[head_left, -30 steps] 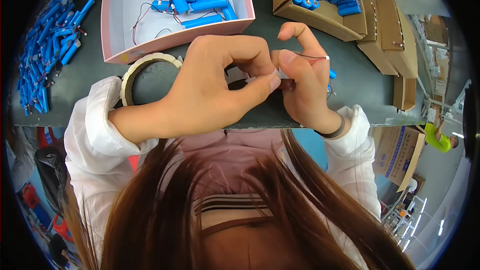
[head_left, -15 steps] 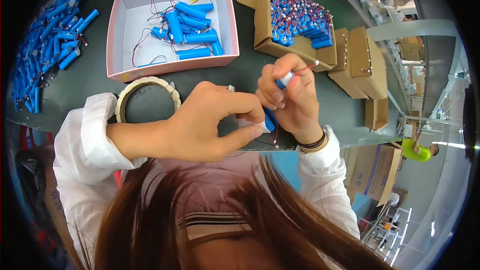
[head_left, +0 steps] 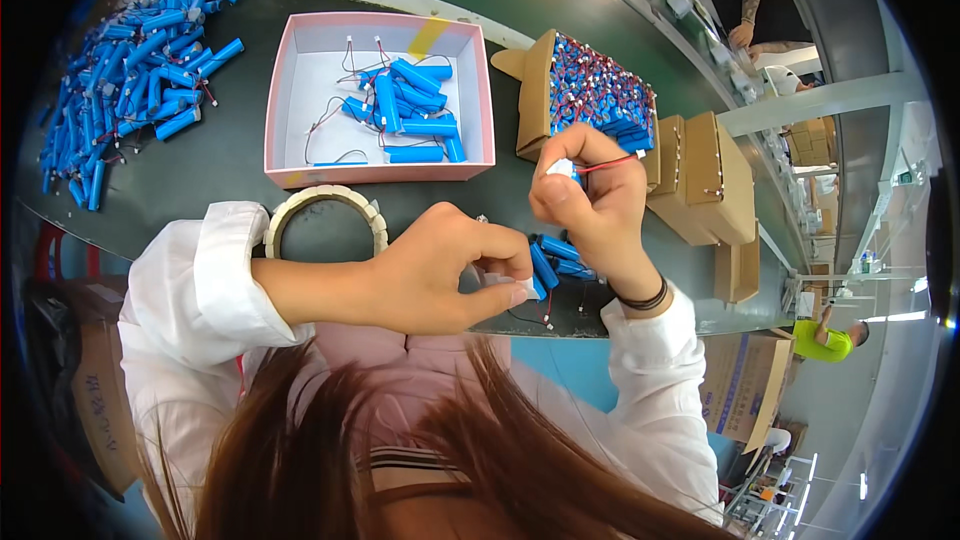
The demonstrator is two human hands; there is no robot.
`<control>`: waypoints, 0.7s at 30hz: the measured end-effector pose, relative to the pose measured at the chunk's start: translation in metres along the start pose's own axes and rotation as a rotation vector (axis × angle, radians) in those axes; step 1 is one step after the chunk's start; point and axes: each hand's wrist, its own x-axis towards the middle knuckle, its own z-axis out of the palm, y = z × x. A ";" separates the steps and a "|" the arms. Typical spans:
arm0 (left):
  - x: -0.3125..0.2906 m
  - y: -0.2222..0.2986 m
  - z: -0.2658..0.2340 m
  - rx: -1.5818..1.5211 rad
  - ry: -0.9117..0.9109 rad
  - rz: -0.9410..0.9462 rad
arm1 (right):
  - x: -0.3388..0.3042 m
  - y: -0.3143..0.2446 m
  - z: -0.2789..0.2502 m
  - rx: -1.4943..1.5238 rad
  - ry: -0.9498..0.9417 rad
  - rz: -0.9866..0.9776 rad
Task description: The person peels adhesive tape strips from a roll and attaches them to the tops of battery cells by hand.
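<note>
Hidden: our hair fills the lower frame and covers the near tabletop (head_left: 240, 165) edge; what the left hand pinches is too small for us to name.
Left hand (head_left: 440, 270): fingers closed narrowly on a small pale piece, touching the blue cells (head_left: 555, 262) lying by it.
Right hand (head_left: 590, 200): raised, pinching a white connector (head_left: 560, 168) with red wire.
Counts: we see one pink tray (head_left: 282, 90) holding about ten cells, one tape roll (head_left: 325, 202), several cardboard boxes (head_left: 700, 180); the loose pile (head_left: 120, 50) on the left is beyond counting.
</note>
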 end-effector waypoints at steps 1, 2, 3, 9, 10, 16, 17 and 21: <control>0.000 0.000 0.000 -0.011 -0.014 -0.010 | 0.006 -0.003 -0.001 -0.158 0.001 -0.067; 0.000 0.001 0.000 -0.022 -0.028 -0.021 | 0.012 -0.005 -0.002 -0.157 0.003 -0.073; -0.001 0.001 -0.001 -0.019 -0.028 -0.021 | 0.021 -0.006 -0.002 -0.296 0.002 -0.159; -0.001 0.004 0.000 -0.022 -0.037 0.004 | 0.075 0.006 0.016 -0.535 0.009 -0.413; 0.001 0.005 0.000 -0.019 -0.031 -0.018 | 0.088 0.014 0.022 -0.515 -0.069 -0.511; 0.004 0.002 -0.001 -0.014 -0.051 -0.029 | 0.095 0.030 0.033 -0.694 -0.311 -0.431; 0.005 0.005 -0.002 -0.030 -0.060 -0.073 | 0.092 0.029 0.031 -0.742 -0.303 -0.434; 0.004 0.005 -0.001 -0.083 -0.058 -0.151 | 0.078 0.023 0.011 -0.840 -0.163 -0.652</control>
